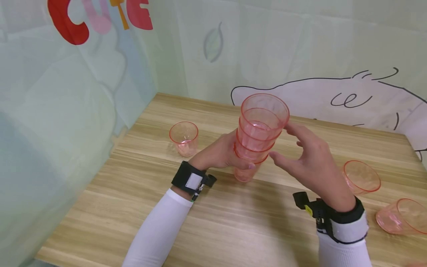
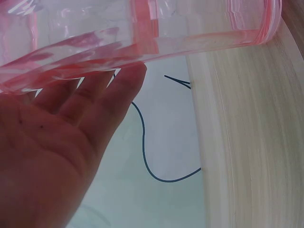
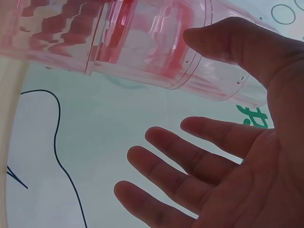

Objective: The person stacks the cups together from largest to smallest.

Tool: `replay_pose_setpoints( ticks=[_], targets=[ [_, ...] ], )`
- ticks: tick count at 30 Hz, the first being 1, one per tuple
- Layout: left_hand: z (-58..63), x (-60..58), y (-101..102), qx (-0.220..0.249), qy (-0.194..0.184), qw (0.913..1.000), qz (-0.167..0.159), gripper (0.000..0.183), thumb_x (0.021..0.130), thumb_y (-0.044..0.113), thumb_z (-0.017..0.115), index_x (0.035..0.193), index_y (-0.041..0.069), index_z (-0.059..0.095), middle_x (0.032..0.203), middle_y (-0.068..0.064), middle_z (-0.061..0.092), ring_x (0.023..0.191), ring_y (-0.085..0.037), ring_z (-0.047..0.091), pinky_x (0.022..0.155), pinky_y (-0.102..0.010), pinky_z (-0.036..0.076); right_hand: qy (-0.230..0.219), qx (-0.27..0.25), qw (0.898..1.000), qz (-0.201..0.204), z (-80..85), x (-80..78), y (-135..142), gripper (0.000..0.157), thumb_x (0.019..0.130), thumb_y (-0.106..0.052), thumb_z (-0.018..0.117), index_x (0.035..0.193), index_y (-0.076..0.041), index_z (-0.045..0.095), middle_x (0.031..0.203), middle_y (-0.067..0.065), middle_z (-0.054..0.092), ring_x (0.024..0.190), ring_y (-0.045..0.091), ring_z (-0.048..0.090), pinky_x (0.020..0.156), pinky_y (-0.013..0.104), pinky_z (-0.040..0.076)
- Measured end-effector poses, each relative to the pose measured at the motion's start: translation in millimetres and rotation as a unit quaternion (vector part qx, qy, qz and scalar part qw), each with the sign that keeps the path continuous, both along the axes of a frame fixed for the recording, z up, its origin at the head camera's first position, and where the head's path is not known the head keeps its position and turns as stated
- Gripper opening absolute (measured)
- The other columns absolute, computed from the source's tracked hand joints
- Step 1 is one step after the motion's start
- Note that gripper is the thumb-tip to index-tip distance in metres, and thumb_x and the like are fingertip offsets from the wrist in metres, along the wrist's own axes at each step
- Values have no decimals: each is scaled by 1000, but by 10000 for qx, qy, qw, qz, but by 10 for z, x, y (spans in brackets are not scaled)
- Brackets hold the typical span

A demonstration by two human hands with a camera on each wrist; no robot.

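A stack of several clear pink plastic cups (image 1: 258, 128), nested one in another, is held tilted above the table. My left hand (image 1: 221, 151) grips the stack low down, with its thumb across the near side. In the left wrist view the fingers of that hand (image 2: 57, 137) lie against the cup wall (image 2: 90, 42). Beside the stack, to its right, is my right hand (image 1: 311, 161), fingers spread and thumb apart. In the right wrist view its thumb (image 3: 213, 40) overlaps the cups (image 3: 147, 42); whether it touches them I cannot tell.
One pink cup (image 1: 184, 138) stands upright at the left back of the wooden table (image 1: 133, 207). To the right, another cup (image 1: 361, 178) is partly behind the right wrist, and a further cup (image 1: 401, 217) lies near the right edge. Printed cloth (image 1: 207, 74) hangs behind.
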State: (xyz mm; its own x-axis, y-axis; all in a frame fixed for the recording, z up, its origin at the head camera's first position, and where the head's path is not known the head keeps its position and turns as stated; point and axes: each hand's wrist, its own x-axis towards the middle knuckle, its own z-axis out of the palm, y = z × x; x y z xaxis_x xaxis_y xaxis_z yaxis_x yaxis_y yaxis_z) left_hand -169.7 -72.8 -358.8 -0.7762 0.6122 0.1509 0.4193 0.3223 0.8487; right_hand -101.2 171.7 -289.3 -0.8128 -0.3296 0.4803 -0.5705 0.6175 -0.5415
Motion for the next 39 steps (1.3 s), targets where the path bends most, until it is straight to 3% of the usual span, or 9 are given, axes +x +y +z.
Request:
replay_pose_setpoints(
  ticks=[25, 39],
  targets=[
    [-13, -17, -1, -56, -65, 9999, 76, 76, 71, 38, 91, 131, 16, 49, 112, 5, 66, 100, -11, 63, 93, -33, 51, -66, 272, 9992, -275, -61, -12, 113, 70, 80, -17, 85, 141, -1, 55, 133, 18, 61, 118, 37, 59, 88, 58, 48],
    [-10, -4, -7, -127, -48, 9998, 129, 78, 70, 39, 91, 132, 16, 50, 112, 6, 67, 101, -10, 63, 93, -32, 51, -241, 484, 9970, -553, -94, -21, 187, 71, 80, -21, 86, 140, 1, 55, 134, 23, 59, 125, 42, 54, 99, 62, 44]
  ],
)
